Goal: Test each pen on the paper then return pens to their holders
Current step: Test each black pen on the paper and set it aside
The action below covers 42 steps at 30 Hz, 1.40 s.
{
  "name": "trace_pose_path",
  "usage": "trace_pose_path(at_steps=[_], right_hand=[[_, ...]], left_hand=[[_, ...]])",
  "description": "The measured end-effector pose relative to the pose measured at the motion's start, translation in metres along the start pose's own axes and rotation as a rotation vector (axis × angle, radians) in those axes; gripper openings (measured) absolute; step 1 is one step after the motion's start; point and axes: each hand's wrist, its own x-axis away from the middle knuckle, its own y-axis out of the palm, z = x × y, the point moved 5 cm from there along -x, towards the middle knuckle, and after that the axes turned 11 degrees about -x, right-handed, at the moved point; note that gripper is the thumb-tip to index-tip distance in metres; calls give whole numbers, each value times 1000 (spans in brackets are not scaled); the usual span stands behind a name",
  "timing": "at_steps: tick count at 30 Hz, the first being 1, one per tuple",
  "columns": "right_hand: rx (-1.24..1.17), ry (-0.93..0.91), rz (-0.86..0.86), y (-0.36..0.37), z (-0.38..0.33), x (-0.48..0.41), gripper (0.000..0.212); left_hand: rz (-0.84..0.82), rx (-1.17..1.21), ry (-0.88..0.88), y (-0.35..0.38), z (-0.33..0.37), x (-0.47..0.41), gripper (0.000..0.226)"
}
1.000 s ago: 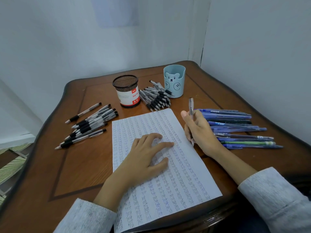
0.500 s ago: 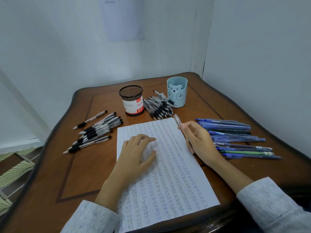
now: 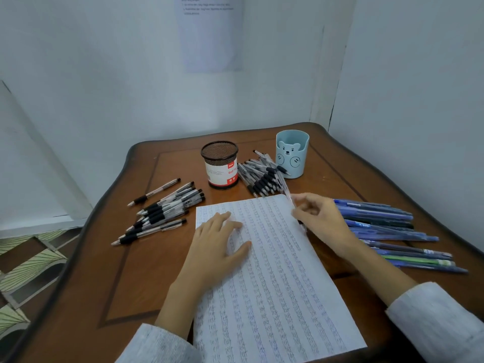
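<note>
Right hand's [image 3: 322, 221] grip pinches 1 clear-barrelled pen [image 3: 288, 196] at the far corner of 1 written white paper sheet [image 3: 275, 297]; left hand [image 3: 217, 247] lies flat on it. Beyond stand 2 holders: black mesh can [image 3: 221, 163], pale-blue bear cup [image 3: 292, 155].

Writing corner in what seems to be a home room

A dark wooden table [image 3: 110, 271] with a curved edge and an inlaid border is set into a corner of plain white walls [image 3: 104, 87], where a printed sheet [image 3: 209, 35] is stuck. Patterned floor tiles [image 3: 28, 268] are seen at the left. A mesh pen holder [image 3: 221, 166], a blue bear cup [image 3: 292, 155] and a handwritten paper [image 3: 275, 284] are laid out on the table.
</note>
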Motion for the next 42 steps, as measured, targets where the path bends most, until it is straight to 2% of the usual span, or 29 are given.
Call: trace_pose_path(at_steps=[3, 7, 14, 19, 24, 28, 34, 42], right_hand=[[126, -98, 111, -2, -14, -25, 21], [249, -147, 235, 1, -27, -65, 27], [380, -163, 337, 17, -23, -116, 29], [356, -172, 344, 29, -23, -118, 26], [354, -152, 297, 27, -22, -107, 25], [409, -223, 284, 26, -27, -88, 26], [492, -332, 172, 48, -27, -53, 30], [317, -148, -189, 111, -17, -37, 23]], left_hand=[[-27, -1, -2, 2, -3, 0, 50], [-29, 3, -2, 3, -4, -1, 50], [-48, -15, -2, 3, -3, -1, 51], [-42, -37, 2, 5, -4, -1, 51], [-40, -39, 10, 3, -3, -1, 51], [-20, -40, 25, 1, -2, -1, 51], [48, 22, 11, -6, -2, 7, 43], [14, -2, 7, -22, -48, 44, 44]])
